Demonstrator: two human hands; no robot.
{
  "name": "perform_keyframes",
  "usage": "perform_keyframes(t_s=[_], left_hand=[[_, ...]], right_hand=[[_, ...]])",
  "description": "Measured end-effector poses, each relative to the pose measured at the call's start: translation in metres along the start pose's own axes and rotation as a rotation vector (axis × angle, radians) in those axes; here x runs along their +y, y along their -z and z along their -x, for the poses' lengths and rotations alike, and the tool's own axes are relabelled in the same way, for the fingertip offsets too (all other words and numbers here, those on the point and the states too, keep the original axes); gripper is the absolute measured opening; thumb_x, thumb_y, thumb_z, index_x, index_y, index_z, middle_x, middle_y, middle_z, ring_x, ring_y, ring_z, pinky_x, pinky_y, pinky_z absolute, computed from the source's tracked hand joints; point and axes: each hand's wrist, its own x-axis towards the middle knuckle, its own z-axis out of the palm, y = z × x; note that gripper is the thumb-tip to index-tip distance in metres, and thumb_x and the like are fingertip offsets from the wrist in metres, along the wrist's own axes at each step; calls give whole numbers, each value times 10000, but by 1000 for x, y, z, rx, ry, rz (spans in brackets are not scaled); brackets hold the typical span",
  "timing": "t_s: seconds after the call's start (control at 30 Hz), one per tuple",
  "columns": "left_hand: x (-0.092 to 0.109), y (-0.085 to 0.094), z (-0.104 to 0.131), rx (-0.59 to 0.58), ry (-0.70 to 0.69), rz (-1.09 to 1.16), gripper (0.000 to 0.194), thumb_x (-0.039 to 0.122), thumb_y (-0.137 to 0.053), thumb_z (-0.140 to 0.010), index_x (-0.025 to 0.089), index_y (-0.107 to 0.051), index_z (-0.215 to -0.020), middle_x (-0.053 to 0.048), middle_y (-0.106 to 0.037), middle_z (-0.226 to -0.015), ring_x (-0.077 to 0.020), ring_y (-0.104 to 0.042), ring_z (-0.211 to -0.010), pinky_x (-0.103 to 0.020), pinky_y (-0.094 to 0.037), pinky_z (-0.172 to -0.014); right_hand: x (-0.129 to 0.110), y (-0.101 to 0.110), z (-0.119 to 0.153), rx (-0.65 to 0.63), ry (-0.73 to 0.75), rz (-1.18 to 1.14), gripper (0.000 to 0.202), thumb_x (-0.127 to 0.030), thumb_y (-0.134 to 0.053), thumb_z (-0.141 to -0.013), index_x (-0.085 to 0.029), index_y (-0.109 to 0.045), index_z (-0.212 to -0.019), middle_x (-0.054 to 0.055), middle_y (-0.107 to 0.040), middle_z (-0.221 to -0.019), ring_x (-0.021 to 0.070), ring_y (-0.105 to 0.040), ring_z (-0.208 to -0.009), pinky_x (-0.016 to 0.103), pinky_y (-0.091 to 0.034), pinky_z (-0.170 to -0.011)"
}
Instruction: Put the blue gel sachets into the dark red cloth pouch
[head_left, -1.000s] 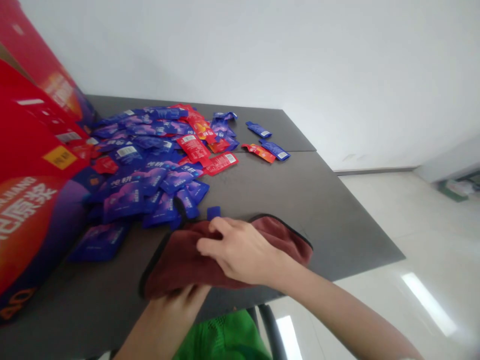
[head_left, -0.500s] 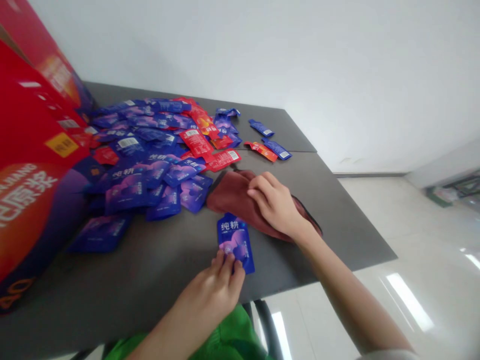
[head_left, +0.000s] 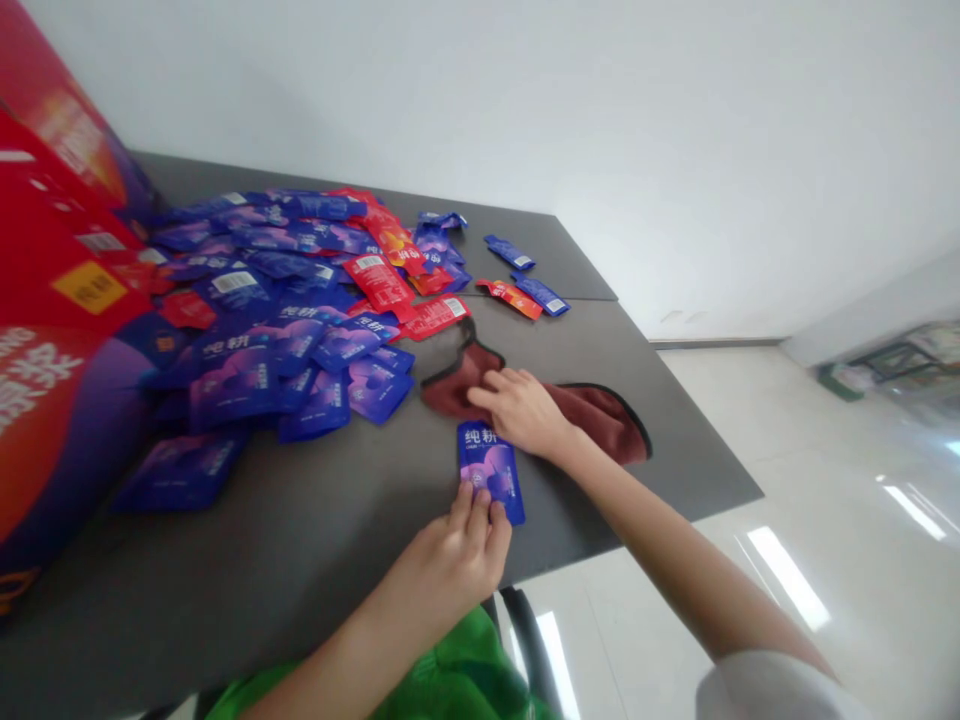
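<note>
While left grip (head_left: 451, 553) holds blue sachet (head_left: 495, 468), right grip (head_left: 529, 412) brown cloth (head_left: 602, 418), grey table (head_left: 585, 350) meets white wall (head_left: 675, 150).

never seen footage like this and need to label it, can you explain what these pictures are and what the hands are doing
No machine here: these are a person's bare hands, and every picture comes from one camera worn on the head, looking forward and down.

The left hand has its fingers on a blue pouch lying on the grey table. The right hand rests on a brownish-red cloth with black edging. A pile of blue pouches and red pouches lies beside a big red box.
</note>
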Motion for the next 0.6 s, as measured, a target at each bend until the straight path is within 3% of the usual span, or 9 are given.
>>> perform_keyframes(t_s=[0.07, 0.13, 0.2, 0.27, 0.33, 0.43, 0.5, 0.6], left_hand=[[-1, 2, 0, -54, 20, 39, 247, 22, -447, -797, 66, -603, -983, -153, -701, -947, -252, -652, -947, -266, -553, -675], [-1, 4, 0, -103, 61, 84, 278, 3, -470, -775, 89, -599, -1006, -131, -696, -992, -230, -639, -982, -246, -549, -700], [1, 6, 1, -121, 95, 98, 305, -3, -498, -753, 89, -595, -1027, -129, -685, -1029, -223, -625, -1013, -237, -544, -729], [5, 6, 1, -140, 110, 80, 284, 12, -530, -736, 89, -600, -1000, -123, -697, -961, -220, -656, -928, -240, -550, -685], [10, 4, -1, -174, 110, 59, 170, 37, -551, -728, 110, -615, -867, -72, -694, -752, -192, -673, -693, -232, -539, -553], [12, 2, -3, -200, 104, 53, 88, 73, -549, -744, 128, -603, -786, -22, -633, -608, -156, -606, -504, -221, -480, -420], [9, 1, -3, -160, 91, 45, 166, 81, -522, -772, 101, -604, -915, -74, -676, -743, -174, -651, -628, -226, -506, -475], [4, 0, -3, -56, 56, 25, 239, 74, -456, -815, 65, -582, -1018, -158, -689, -943, -221, -665, -878, -240, -543, -614]], right_hand=[[21, 4, -14, 26, -180, 6, 202, -196, -389, -878, -204, -571, -965, 60, -545, -854, 168, -465, -744, 294, -297, -666], [26, 16, -15, 120, -297, -68, 215, -233, -352, -903, -185, -561, -924, 60, -540, -835, 170, -474, -743, 284, -312, -664], [12, 33, -2, 266, -296, -221, 247, -242, -301, -923, -181, -540, -903, 57, -530, -850, 165, -481, -776, 277, -339, -695], [-18, 48, 19, 337, -184, -383, 252, -206, -273, -919, -188, -525, -917, 57, -513, -905, 156, -478, -820, 279, -356, -743], [-48, 54, 40, 182, 14, -405, 191, -189, -359, -867, -212, -546, -899, 52, -492, -934, 162, -454, -818, 293, -351, -737], [-69, 44, 54, -48, 100, -297, 196, -138, -448, -791, -239, -580, -893, 52, -464, -962, 165, -427, -810, 305, -327, -725], [-62, 31, 47, -96, 87, -234, 200, -151, -474, -786, -254, -592, -911, 57, -461, -990, 173, -425, -835, 311, -315, -729], [-34, 12, 21, -80, 58, -162, 198, -180, -455, -819, -259, -597, -933, 61, -476, -982, 178, -434, -849, 311, -312, -744]])
